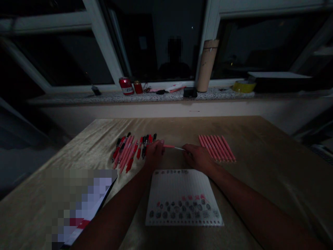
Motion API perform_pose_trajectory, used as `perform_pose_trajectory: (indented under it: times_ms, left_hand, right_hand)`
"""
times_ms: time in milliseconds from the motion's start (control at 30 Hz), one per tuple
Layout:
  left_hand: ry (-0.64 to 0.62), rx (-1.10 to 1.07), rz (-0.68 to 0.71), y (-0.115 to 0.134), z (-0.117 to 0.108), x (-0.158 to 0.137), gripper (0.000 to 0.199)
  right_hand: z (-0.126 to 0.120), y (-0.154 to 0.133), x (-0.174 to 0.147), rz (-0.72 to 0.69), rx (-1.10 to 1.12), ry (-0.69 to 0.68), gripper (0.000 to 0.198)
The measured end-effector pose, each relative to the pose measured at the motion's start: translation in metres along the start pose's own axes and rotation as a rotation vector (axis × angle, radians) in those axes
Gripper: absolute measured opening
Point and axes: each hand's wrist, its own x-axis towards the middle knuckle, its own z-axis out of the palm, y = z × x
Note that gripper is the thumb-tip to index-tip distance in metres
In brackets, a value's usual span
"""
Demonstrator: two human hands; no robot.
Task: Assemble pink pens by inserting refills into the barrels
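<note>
My left hand (155, 150) is closed around one end of a pink pen (169, 146), held level above the table. A thin pale rod (179, 148), like a refill, extends from the pen's right end to the fingertips of my right hand (195, 155), which are pinched on it. Just left of my left hand lie several red and black pens (146, 139). Farther left is a loose heap of pink, red and black pens (126, 152). To the right of my right hand, several pink pens (216, 147) lie side by side in a neat slanted row.
A lined sheet (182, 185) with dark and red scribbles lies between my forearms on the cloth-covered table (247, 139). A partly blurred flat item (90, 208) is at left. The windowsill holds cans (126, 86), a cardboard tube (207, 66) and yellow tape (244, 86).
</note>
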Motion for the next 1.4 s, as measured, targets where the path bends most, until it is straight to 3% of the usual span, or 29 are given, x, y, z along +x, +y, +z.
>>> perform_pose_trajectory:
  times_ms: [700,1000,1267,1400]
  left_hand:
    - [0.007,0.008,0.033,0.001,0.000,-0.002,0.041]
    - [-0.142,0.286,0.119,-0.007,0.007,-0.003,0.038]
    - [-0.149,0.385,0.149,-0.009,0.010,-0.002,0.034]
    - [-0.085,0.363,0.132,-0.009,0.008,-0.001,0.034]
  right_hand:
    - [0.000,0.000,0.000,0.077,-0.025,0.108,0.019]
    - [-0.002,-0.003,0.000,0.111,-0.053,0.073,0.019]
    - [-0.001,-0.003,0.000,0.117,-0.066,0.046,0.021]
    - [-0.001,-0.003,0.000,0.120,-0.097,0.035,0.022]
